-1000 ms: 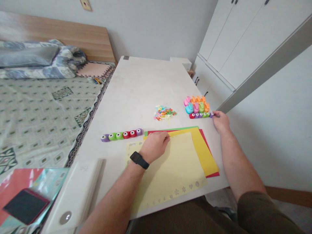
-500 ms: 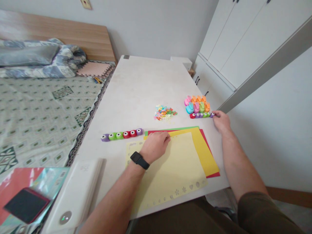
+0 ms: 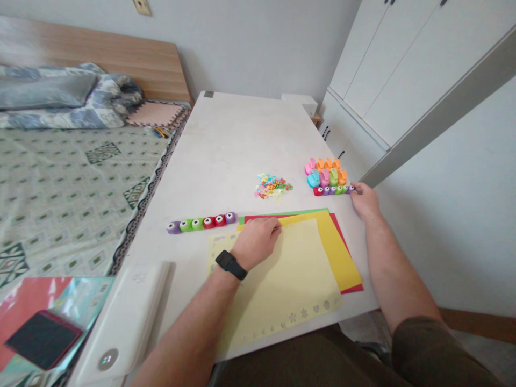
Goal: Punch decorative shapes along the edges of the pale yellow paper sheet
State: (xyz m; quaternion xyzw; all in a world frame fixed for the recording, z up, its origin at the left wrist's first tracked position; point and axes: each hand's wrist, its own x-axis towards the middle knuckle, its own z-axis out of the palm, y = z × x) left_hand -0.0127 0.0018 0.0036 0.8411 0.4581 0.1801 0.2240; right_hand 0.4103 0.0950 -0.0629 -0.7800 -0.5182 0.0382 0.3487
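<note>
A sheet of pale yellow paper (image 3: 288, 269), with flower, heart and leaf shapes punched along its edges, lies in front of me. My left hand (image 3: 258, 239) is closed at its far edge, thumb and finger pinching the paper. My right hand (image 3: 365, 200) reaches to the right end of a short row of small craft punches (image 3: 333, 190). Its fingers close on the last purple craft punch (image 3: 351, 189), which they partly cover. Beneath the pale sheet lie yellow paper (image 3: 342, 258), red paper (image 3: 355, 289) and a strip of green paper (image 3: 322, 210).
A heap of colourful paper cutouts (image 3: 273, 186) lies mid-table. Larger lever punches (image 3: 324, 172) stand behind the right row. Another punch row (image 3: 201, 221) is at left. A white machine (image 3: 124, 317) stands at the left edge, with a dark phone-like device (image 3: 44, 339) beyond it.
My right hand has shifted very slightly left against the end of the punch row. My left hand and the papers look the same.
</note>
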